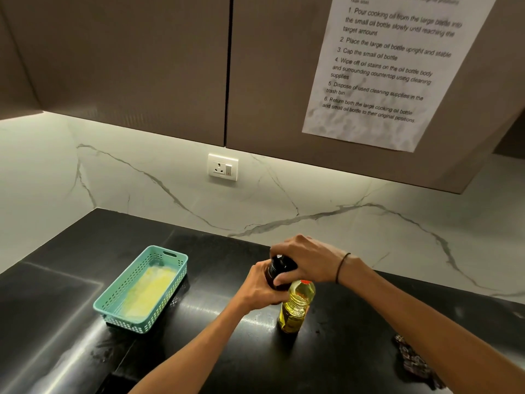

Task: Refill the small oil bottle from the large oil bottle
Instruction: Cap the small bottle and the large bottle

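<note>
Currently: teal basket [141,288] sits left on the black countertop [341,365], long axis running front-left to back-right, yellow cloth [149,291] inside. Left hand [260,285] wraps the small dark bottle [277,273] from the side; bottle roughly upright, neck up, near mid-counter toward the back edge. Right hand [306,261] closes over its top. Large oil bottle [297,305] stands upright, red cap up, just in front of and beside the small one. Patterned cloth [416,362] lies at the counter's right front.

Two hands: left hand [257,285], right hand [305,258]; two bottles: dark bottle [277,270], yellow oil bottle [295,307]; one basket [113,301]; one wall socket [223,167]; one instruction sheet [383,66]
</note>
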Tool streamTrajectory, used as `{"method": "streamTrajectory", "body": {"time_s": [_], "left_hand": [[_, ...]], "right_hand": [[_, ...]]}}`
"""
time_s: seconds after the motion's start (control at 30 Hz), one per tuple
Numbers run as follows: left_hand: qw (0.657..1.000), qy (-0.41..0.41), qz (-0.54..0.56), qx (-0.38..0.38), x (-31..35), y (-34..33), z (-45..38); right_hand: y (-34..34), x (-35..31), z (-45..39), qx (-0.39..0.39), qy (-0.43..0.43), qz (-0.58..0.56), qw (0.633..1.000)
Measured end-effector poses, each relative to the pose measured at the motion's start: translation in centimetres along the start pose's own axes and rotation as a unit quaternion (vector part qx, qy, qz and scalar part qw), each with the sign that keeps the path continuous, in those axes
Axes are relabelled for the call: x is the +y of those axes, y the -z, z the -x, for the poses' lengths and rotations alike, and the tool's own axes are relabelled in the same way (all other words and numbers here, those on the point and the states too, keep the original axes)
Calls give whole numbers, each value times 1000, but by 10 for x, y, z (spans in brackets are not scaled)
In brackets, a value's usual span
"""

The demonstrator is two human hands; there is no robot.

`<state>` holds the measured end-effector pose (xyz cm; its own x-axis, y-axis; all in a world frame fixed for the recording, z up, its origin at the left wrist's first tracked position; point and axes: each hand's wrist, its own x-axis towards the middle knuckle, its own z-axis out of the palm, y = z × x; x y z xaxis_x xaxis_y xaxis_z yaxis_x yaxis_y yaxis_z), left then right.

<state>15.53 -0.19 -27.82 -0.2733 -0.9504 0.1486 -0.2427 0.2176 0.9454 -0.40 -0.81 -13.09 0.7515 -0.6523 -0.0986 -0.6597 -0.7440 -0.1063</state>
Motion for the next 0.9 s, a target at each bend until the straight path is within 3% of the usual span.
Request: {"method": "streamTrajectory", "body": {"time_s": [0.13, 0.27, 0.37, 0.43, 0.53, 0.63, 0.77, 0.83, 0.9], "left_hand": [[1000, -16, -2, 2, 2, -5, 3], [1000, -4, 10, 0, 3, -7, 5], [999, -27, 17, -3, 7, -3, 6], [999, -32, 25, -17, 10, 0, 6], [998, -41, 36, -30, 14, 3, 8], [997, -48, 36, -40, 16, 2, 9], [998, -46, 23, -30, 14, -5, 8], [999, -39, 28, -7, 14, -8, 8], [998, -36, 39, 22, 15, -12, 7]], "right_hand": [[-21, -9, -2, 93, -110, 80, 986], [-24, -9, -3, 101, -159, 47, 981], [-12, 5, 4, 37, -80, -87, 992], [-5, 17, 11, 47, -8, -105, 993], [-8, 24, 20, 102, 73, 57, 990], [-19, 23, 20, 91, 137, 185, 969], [-20, 24, 13, 67, 136, 182, 972], [-28, 20, 12, 97, 112, 161, 976], [-41, 8, 8, 151, 31, 148, 977]]}}
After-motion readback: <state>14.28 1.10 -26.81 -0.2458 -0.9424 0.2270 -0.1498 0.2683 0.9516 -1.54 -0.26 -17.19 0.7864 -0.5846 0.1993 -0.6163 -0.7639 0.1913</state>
